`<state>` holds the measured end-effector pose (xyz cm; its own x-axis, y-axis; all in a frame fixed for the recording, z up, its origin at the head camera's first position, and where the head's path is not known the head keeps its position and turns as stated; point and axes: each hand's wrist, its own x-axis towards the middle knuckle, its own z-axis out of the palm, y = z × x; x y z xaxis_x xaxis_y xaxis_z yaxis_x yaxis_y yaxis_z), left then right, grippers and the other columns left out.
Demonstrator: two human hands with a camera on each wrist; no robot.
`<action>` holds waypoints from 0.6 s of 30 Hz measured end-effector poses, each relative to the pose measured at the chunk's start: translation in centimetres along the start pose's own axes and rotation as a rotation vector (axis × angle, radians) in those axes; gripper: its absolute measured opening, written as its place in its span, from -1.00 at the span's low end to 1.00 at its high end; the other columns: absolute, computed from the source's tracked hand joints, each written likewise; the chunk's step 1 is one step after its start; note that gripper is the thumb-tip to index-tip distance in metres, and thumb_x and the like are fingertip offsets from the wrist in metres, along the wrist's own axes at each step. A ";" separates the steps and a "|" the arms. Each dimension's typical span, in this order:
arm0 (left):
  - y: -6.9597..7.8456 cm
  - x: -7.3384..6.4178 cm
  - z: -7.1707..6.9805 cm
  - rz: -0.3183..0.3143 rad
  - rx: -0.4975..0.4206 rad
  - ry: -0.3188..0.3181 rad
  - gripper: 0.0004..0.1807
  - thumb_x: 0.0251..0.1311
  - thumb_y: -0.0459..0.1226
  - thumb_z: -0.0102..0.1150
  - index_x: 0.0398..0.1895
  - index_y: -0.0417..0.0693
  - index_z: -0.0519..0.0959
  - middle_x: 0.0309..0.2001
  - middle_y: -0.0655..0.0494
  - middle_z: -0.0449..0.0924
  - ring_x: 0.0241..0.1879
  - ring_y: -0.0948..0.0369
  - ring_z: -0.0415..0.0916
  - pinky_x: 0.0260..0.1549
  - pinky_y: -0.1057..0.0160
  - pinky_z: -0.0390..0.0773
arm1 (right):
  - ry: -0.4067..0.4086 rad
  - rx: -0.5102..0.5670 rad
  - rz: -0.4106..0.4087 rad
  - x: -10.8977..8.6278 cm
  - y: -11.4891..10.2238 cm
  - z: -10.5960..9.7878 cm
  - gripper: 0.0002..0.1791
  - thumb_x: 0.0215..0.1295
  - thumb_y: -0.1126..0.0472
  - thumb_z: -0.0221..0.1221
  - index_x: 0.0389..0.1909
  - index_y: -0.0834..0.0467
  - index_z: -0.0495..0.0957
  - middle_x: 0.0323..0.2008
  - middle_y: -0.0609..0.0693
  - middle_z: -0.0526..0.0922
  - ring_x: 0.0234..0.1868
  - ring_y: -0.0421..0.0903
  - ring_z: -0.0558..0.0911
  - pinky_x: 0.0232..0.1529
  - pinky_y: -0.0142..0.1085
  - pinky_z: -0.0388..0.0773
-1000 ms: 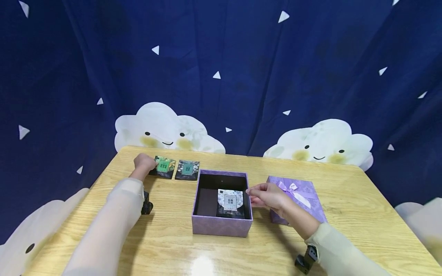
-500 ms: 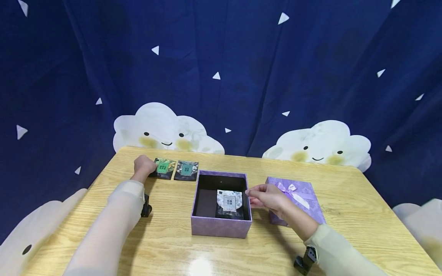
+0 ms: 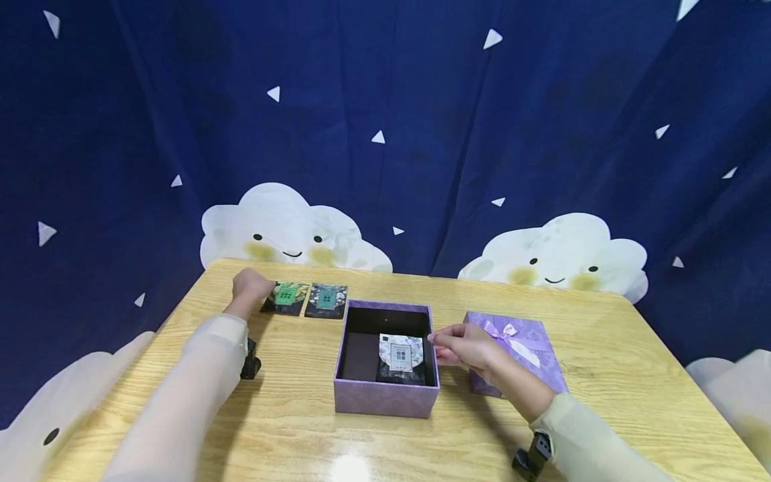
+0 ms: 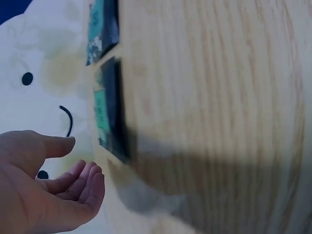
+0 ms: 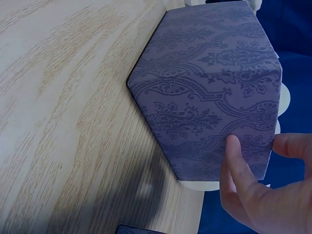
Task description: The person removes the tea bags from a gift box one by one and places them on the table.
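Head view: two hands, one box, one lid, three sachets in all
On the wooden table (image 3: pixel 289 415), one open purple gift box (image 3: pixel 385 400) near the middle, holding one white-labelled sachet (image 3: pixel 400 358) toward its right side
Left of the box and farther back, two sachets side by side, flat, with a narrow gap between: one green-labelled sachet (image 3: pixel 286 295) and, nearer the box, one teal-labelled sachet (image 3: pixel 326 299)
To the right, one purple lid (image 3: pixel 545 358) with one lilac bow (image 3: pixel 502 330), partly hidden by the right hand (image 3: pixel 466 345) and forearm
Left hand (image 3: pixel 250 286) at the outer edge of the green-labelled sachet; two black wrist cameras (image 3: pixel 250 361), one per arm
Behind the table, two smiling clouds (image 3: pixel 289 224) on one dark blue curtain (image 3: pixel 391 100)

Left wrist view: left hand half open, fingers loosely bent, thumb apart, nothing in hold; just beside the green-labelled sachet, with a small gap between; two sachets in a row

Right wrist view: right hand pinching one box wall at the rim, fingertips on the outside; two patterned outer walls in sight; one purple sliver (image 5: pixel 139 229) at the lower edge, too little showing to tell
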<state>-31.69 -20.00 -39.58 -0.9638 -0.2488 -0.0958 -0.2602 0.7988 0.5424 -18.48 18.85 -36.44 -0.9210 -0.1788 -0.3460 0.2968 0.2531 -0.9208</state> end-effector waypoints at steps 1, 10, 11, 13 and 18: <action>0.1 0.0 -0.2 0.012 0.009 -0.007 -0.67 0.14 -0.23 0.00 -0.75 -0.06 0.30 -0.48 -0.06 0.45 -0.35 0.04 0.42 -0.29 0.13 0.56 | -0.001 0.001 0.000 0.0 0.0 0.0 -0.64 0.35 0.32 0.04 0.00 0.56 0.36 -0.34 0.01 0.61 -0.44 -0.35 0.62 -0.14 -0.37 0.69; 1.6 -0.7 -1.6 0.104 -0.062 -0.040 -0.60 0.26 -0.17 0.04 -0.74 -0.13 0.48 -0.70 0.15 0.40 -0.46 0.11 0.39 -0.29 0.18 0.48 | -0.028 0.005 -0.020 -0.1 0.2 0.0 -0.62 0.36 0.33 0.02 0.02 0.58 0.34 -0.30 0.04 0.62 -0.42 -0.35 0.63 -0.12 -0.35 0.69; 1.8 -1.0 -1.7 0.107 -0.072 -0.048 -0.62 0.27 -0.17 0.03 -0.62 -0.21 0.57 -0.59 0.03 0.54 -0.35 0.04 0.48 -0.19 0.13 0.53 | -0.031 0.003 -0.022 -0.1 0.2 0.0 -0.62 0.36 0.33 0.02 0.02 0.58 0.34 -0.30 0.04 0.63 -0.42 -0.35 0.63 -0.12 -0.35 0.69; 2.2 -1.4 -1.8 0.092 -0.101 -0.078 -0.63 0.30 -0.15 0.01 -0.33 -0.32 0.64 -0.27 -0.18 0.66 -0.10 -0.08 0.52 0.01 0.03 0.53 | -0.031 0.005 -0.022 0.0 0.2 0.0 -0.62 0.36 0.33 0.02 0.02 0.58 0.34 -0.31 0.03 0.62 -0.42 -0.35 0.63 -0.12 -0.35 0.69; 3.2 -2.7 -2.0 0.043 -0.192 -0.155 -0.51 0.35 -0.13 -0.02 0.16 -0.34 0.47 0.21 -0.29 0.45 0.21 -0.13 0.41 0.21 -0.01 0.47 | -0.025 0.010 -0.013 0.1 0.2 0.0 -0.62 0.35 0.32 0.03 0.02 0.57 0.33 -0.37 -0.01 0.62 -0.43 -0.35 0.63 -0.14 -0.36 0.69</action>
<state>-29.79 -17.90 -35.91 -0.9751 -0.1178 -0.1880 -0.2169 0.6844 0.6961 -18.50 18.91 -36.62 -0.9182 -0.2061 -0.3384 0.2874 0.2416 -0.9268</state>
